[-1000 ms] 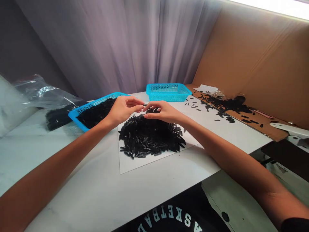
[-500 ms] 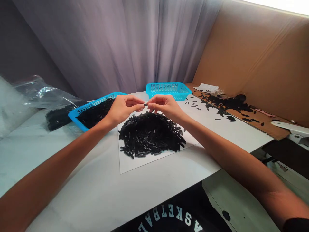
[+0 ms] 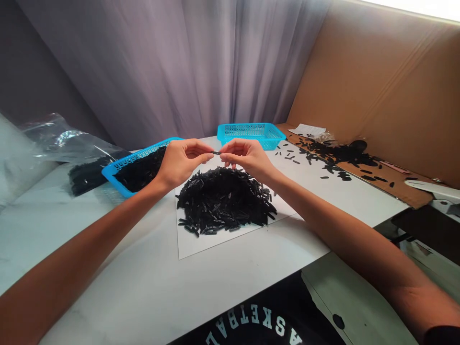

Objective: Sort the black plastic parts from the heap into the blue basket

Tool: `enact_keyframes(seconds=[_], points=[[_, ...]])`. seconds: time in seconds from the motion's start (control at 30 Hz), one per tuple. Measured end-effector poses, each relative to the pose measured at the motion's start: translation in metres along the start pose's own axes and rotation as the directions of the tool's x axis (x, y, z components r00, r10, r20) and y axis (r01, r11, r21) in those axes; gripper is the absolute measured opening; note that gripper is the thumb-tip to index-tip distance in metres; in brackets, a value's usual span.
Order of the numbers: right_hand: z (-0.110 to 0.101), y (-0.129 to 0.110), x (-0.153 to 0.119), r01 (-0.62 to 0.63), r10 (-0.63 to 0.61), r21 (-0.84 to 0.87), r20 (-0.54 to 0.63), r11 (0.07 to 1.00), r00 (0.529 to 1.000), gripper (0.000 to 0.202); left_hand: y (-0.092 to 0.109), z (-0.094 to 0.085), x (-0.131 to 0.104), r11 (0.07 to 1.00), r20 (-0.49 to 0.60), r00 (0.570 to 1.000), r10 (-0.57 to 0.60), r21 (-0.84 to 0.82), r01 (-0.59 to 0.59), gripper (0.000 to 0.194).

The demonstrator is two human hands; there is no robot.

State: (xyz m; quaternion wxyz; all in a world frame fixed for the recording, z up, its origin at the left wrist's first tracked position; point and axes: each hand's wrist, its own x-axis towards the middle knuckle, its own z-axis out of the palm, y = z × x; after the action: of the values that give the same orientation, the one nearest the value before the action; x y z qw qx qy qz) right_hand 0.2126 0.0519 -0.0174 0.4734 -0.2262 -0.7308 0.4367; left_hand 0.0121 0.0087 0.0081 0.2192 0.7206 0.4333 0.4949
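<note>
Between my two hands is a small black strip-like piece (image 3: pixel 216 153), pinched at its left end by my left hand (image 3: pixel 183 160) and at its right end by my right hand (image 3: pixel 246 155). Thumb and fingers are closed on it on both sides. Just below them, a heap of similar black pieces (image 3: pixel 224 201) lies on a white sheet (image 3: pixel 190 247). What kind of part these pieces are is too small to tell.
Left of the heap, a blue basket (image 3: pixel 117 179) holds more black pieces, with a clear plastic bag (image 3: pixel 77 136) beside it. Another blue basket (image 3: pixel 269 143) stands at the back. Loose black pieces (image 3: pixel 338 155) lie on cardboard to the right, beside a white metal part (image 3: pixel 436 191).
My left hand has shifted slightly left, widening the gap between my fingertips. More of the black piece now shows between them.
</note>
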Motion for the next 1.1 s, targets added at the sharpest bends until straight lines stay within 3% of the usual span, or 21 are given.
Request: enact_keyframes(seconds=[0.37,0.7,1.1], points=[[0.0004,0.0013,0.0025,0.1,-0.1,0.004,-0.045,0.995,0.994,0.022,-0.0026,0.0001,-0.0003,0.992,-0.027,0.992,0.124,0.026,-0.123,0.011],[0.0025,0.0003,0.0005,0.055,-0.055,0.01,-0.025,0.998,0.998,0.031,-0.0029,0.0001,0.001,0.99,-0.03,0.991,0.128,0.071,-0.126,0.012],[0.0027,0.0013,0.0007,-0.051,0.047,0.213,0.026,0.976,0.999,0.03,-0.0014,-0.0006,0.0,0.97,-0.015,0.98,0.197,0.147,-0.193,0.013]])
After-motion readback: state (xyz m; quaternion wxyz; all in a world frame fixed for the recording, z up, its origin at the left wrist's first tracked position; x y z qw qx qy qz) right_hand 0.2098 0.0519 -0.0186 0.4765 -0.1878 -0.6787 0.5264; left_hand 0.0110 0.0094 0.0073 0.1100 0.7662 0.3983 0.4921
